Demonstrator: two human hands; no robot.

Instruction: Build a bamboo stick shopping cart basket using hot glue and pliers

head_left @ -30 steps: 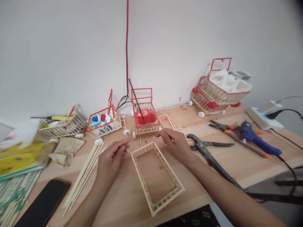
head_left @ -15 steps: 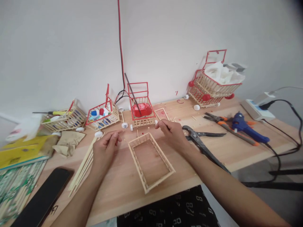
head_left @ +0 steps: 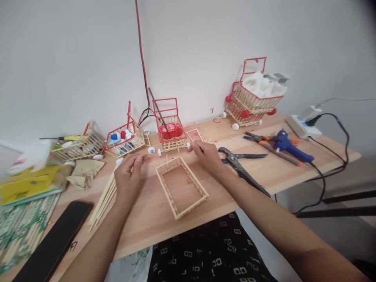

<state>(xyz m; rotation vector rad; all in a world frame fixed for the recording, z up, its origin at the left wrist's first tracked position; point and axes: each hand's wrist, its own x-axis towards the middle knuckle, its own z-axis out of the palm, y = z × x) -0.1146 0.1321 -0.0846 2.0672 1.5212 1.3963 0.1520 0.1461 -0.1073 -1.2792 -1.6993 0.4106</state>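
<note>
Over the table, my left hand is curled with its thumb against the index finger, beside a bundle of thin wooden sticks. Anything within that pinch is too small to make out. My right hand is also closed, thumb and forefinger together; what they hold, if anything, is hidden. Between and below the hands lies a rectangular stick frame with low, slatted sides, touched by neither hand. Just behind it stands a small stick cart with a red rim and handle, carrying a tub of red paint and a brush.
Black-handled pincers, pliers and a blue glue gun lie right, near a power strip. More stick carts line the wall. A phone and packaged sticks lie left.
The whole view has shifted a little, with the table's things appearing further left and higher. Both hands stay closed on either side of the stick frame, which stays on the table.
</note>
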